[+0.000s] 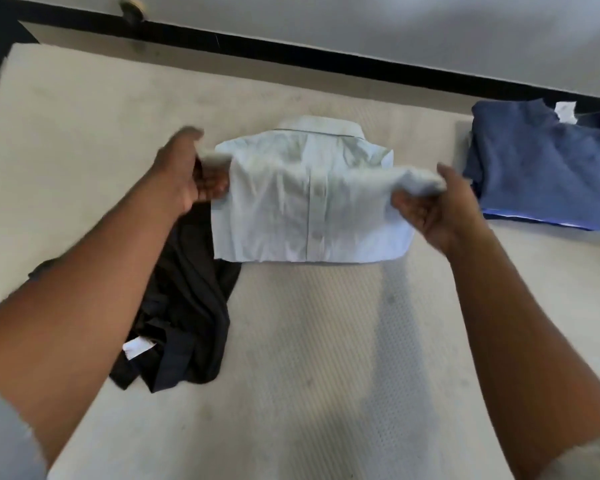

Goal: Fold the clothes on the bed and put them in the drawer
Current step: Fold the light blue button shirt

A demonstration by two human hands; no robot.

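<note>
Pale bed surface (309,358) fills the head view; a black strip (326,60) runs beyond its far edge. Light blue shirt (309,202) lies on it between the two grips, collar on the far side, lower part doubled up over the back.

Left hand (184,171) pinches the fold's left end, fingers curled round cloth. Right hand (433,206) pinches the right end the same way.

Step, as I read it: final fold of this shirt, nearly done. Next move calls for laying the fold flat and squaring its edges before carrying. No drawer in view.

Black garment (187,306), unfolded, lies just nearside of the left grip, against the shirt's edge; risk of snagging. Folded blue pile (541,174) sits outboard of the right grip, apart. Uncovered mattress nearside of the shirt gives working room.
</note>
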